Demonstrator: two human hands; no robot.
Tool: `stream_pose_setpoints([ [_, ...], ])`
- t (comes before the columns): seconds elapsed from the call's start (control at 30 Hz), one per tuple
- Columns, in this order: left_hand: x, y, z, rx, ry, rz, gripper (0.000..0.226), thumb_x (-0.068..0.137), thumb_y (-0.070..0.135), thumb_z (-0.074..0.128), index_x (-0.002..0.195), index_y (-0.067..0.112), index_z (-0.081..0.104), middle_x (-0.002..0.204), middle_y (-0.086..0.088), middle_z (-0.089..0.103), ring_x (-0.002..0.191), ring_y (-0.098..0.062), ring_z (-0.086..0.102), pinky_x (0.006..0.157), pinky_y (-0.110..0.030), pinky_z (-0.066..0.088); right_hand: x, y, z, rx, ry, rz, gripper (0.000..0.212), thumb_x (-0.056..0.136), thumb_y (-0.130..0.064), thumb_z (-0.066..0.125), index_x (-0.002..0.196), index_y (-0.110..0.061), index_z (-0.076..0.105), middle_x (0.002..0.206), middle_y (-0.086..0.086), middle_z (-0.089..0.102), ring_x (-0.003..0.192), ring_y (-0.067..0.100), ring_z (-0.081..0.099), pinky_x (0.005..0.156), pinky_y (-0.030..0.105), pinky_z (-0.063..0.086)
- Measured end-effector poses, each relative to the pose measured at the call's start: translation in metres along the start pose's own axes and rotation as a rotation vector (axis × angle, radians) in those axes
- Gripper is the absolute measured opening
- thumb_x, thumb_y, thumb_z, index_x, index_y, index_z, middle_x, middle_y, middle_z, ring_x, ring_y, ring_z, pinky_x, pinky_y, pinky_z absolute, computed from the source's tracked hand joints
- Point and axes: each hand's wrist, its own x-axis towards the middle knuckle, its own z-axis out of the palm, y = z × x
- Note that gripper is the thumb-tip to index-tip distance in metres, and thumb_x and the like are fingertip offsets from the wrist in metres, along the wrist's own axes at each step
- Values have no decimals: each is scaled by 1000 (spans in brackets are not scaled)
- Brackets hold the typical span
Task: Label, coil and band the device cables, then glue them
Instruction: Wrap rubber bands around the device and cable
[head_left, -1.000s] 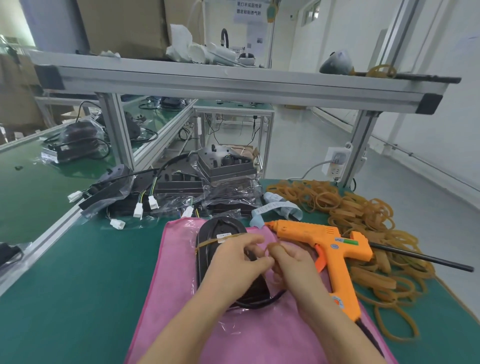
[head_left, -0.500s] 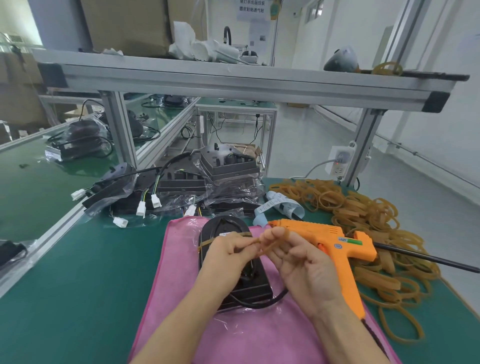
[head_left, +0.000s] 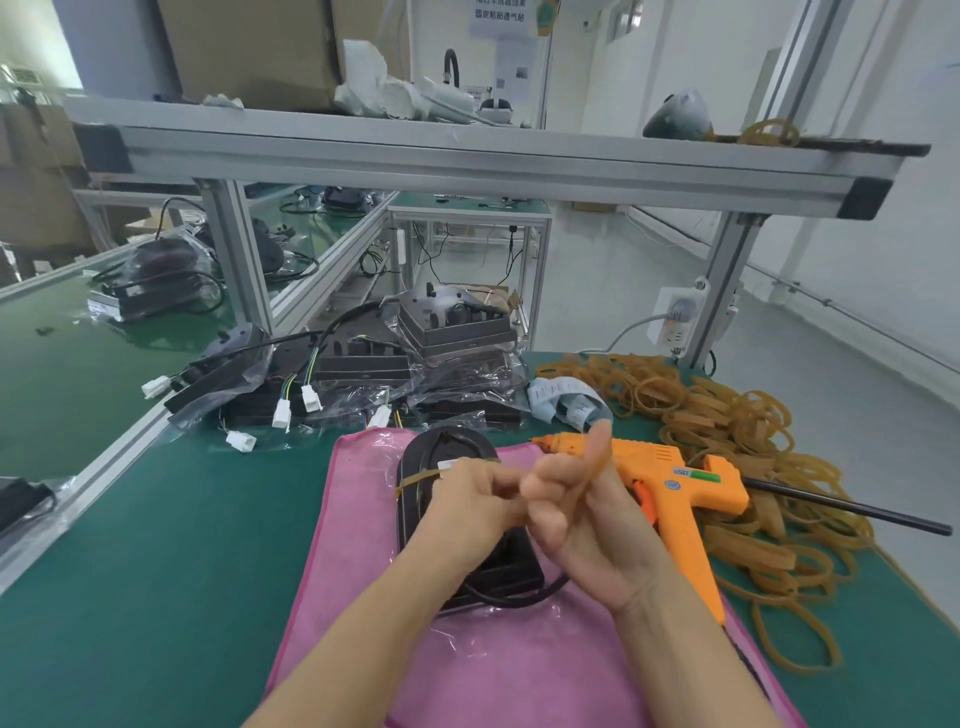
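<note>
A black device (head_left: 441, 467) in clear plastic lies on a pink cloth (head_left: 363, 571), its black cable (head_left: 519, 597) looping out at the near end. A tan rubber band (head_left: 421, 478) crosses the device and stretches to my hands. My left hand (head_left: 472, 514) is curled over the device and pinches the band. My right hand (head_left: 587, 525) is raised beside it, the band looped over its extended finger at the top. The orange glue gun (head_left: 675, 483) lies just right of my hands on the cloth's edge.
A pile of tan rubber bands (head_left: 727, 426) covers the table's right side, with a black rod (head_left: 841, 509) across it. A strip of labels (head_left: 566, 400) lies behind the gun. Bagged black devices with white connectors (head_left: 311, 389) crowd the back. An aluminium shelf frame (head_left: 467, 161) spans overhead.
My right hand has risen and turned, stretching the band up over its finger. My left hand stays on the device holding the band.
</note>
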Motion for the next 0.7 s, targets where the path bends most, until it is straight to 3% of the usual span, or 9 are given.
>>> stream_pose_setpoints([
  [0.07,-5,-5,-2,71,0,64,19,68,14,65,61,30,71,66,-1,68,67,-10,58,72,-43,51,-8,-5,-7,-195,-50,126,76,72,-68,34,88,-10,80,89,11,75,62,12,66,55,17,50],
  [0.13,-13,-14,-9,203,-20,181,15,71,22,71,74,36,72,76,4,69,73,-12,60,77,-40,50,-21,-11,-16,-405,-17,206,76,70,-69,37,100,-11,77,86,8,74,60,11,62,53,17,47],
  [0.27,-34,-40,-27,717,-61,505,25,58,40,69,83,34,70,97,17,58,100,-2,45,86,-34,38,-53,-11,-33,-925,229,328,58,69,-60,53,78,-5,67,59,6,65,42,10,55,39,18,41],
  [0.4,-40,-53,-19,1020,-29,710,23,54,31,84,73,29,72,100,3,64,100,-13,46,81,-30,39,-65,17,-28,-975,314,493,42,92,-42,56,82,-3,67,61,9,67,44,13,59,40,20,45],
  [0.47,-40,-57,-14,859,53,697,13,64,31,80,70,22,72,99,2,64,99,-12,48,80,-32,37,-64,28,-25,-957,373,480,37,96,-36,55,85,-3,68,60,9,67,43,13,58,40,20,45],
  [0.57,-44,-58,-10,450,155,486,21,73,41,68,73,21,75,99,12,60,100,0,49,86,-32,42,-63,32,-23,-850,499,378,36,95,-30,57,77,-3,70,55,9,63,37,12,52,35,20,40],
  [0.7,-42,-60,-2,425,262,481,9,68,28,77,74,21,78,94,15,59,95,0,51,84,-29,43,-59,32,-16,-651,583,250,38,92,-25,62,59,-7,70,52,10,60,36,12,47,35,19,36],
])
